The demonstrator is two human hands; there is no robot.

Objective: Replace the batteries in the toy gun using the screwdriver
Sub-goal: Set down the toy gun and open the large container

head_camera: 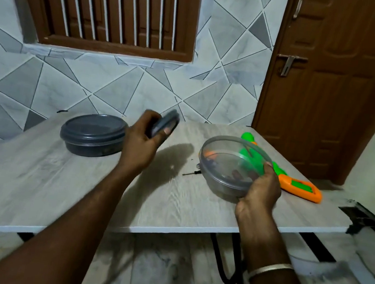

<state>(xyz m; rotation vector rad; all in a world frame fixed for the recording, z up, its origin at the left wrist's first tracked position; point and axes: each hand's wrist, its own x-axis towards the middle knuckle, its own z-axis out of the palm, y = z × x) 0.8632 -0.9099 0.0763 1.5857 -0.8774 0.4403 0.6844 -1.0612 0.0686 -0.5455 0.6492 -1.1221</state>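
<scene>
Green-and-orange plastic toy gun (300,190) lies flat at three o'clock of the clear round plastic tub (223,171), which the right fingers (268,171) grip; left fingers (158,137) clasp a grey round lid (165,123)

The wood-grain table (55,183) bears a lidded grey tub (92,134), screwdriver (191,173) and toy gun (300,189).

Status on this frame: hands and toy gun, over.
Left hand grips grey lid. Right hand holds open clear container, tilted. Toy gun on table behind it, untouched, partly hidden.
</scene>
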